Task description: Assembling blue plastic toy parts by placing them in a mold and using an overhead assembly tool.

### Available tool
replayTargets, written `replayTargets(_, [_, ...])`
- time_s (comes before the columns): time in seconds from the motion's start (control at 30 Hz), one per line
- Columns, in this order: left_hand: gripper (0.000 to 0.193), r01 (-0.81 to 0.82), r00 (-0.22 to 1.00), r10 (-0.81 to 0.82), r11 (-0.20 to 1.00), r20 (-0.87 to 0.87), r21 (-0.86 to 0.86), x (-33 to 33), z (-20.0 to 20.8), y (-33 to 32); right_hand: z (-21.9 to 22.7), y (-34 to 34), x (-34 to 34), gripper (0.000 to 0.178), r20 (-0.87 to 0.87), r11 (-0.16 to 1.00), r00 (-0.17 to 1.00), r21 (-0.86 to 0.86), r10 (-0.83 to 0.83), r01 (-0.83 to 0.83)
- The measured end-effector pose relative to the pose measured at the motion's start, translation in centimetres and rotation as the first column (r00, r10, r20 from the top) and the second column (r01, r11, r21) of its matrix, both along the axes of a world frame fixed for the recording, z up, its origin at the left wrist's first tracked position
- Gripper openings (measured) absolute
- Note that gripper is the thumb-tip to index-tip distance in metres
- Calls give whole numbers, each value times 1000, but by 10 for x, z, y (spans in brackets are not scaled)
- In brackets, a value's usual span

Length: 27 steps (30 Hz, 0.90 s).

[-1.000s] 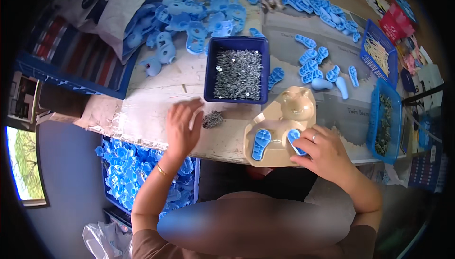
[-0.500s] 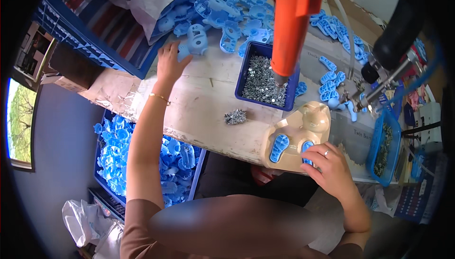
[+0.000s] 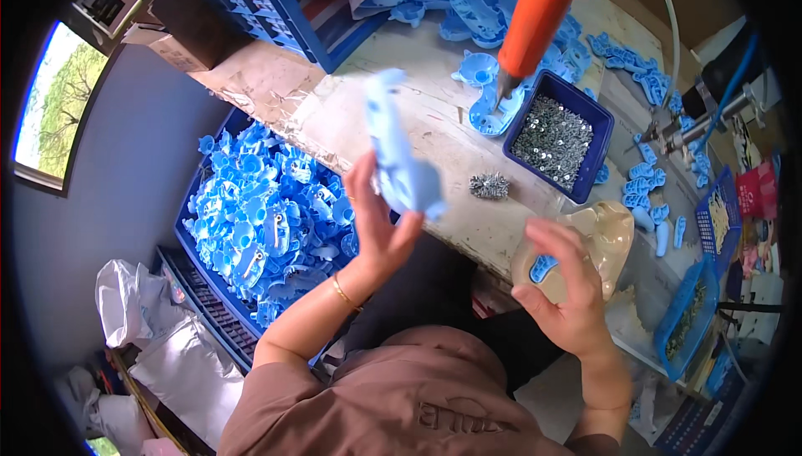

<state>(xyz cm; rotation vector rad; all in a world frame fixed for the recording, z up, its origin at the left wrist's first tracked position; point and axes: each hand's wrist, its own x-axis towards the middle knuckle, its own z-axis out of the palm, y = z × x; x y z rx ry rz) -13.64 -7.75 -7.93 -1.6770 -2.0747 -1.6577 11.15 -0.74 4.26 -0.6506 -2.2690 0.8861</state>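
My left hand (image 3: pixel 380 235) is raised over the near table edge, holding a light-blue molded plastic shell (image 3: pixel 403 168) between thumb and fingers. Motion blurs the shell. On the right, my right hand (image 3: pixel 568 293) hovers with fingers apart and nothing in them, over a beige molded holder (image 3: pixel 614 235). One small blue plastic foot-shaped piece (image 3: pixel 543 268) shows in the holder's recess; my hand hides the other recess. An orange power screwdriver (image 3: pixel 539 22) hangs above the table, its tip beside a dark-blue tray (image 3: pixel 539 179) of small screws.
A small screw heap (image 3: pixel 489 186) lies before the tray. Blue shells (image 3: pixel 476 13) pile at the back; small blue pieces (image 3: pixel 642 182) lie right, near a light-blue basket (image 3: pixel 687 314). Below left stands a bin heaped with blue parts (image 3: pixel 267 222). A blue crate (image 3: pixel 322 47) borders the table.
My left hand has picked up a blue shell from the table and brought it nearer to me. My right hand has lifted off the piece in the holder and opened. The view has shifted.
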Motion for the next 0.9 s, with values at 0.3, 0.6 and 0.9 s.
replayTargets(0.3, [93,481,876,-482,873,-9,80,82,28,27,24,0,14,30,-53,966,991,223,-120,129])
replayTargets(0.6, [87,641,732,-672,736,-116,-220,97,35,54,-35,-8,96,44,378,864,863,488,-336,123])
replayTargets(0.9, [84,650,688,-719,670,-95,-359,103,37,58,-45,8,99,43,484,919,839,390,-248,47])
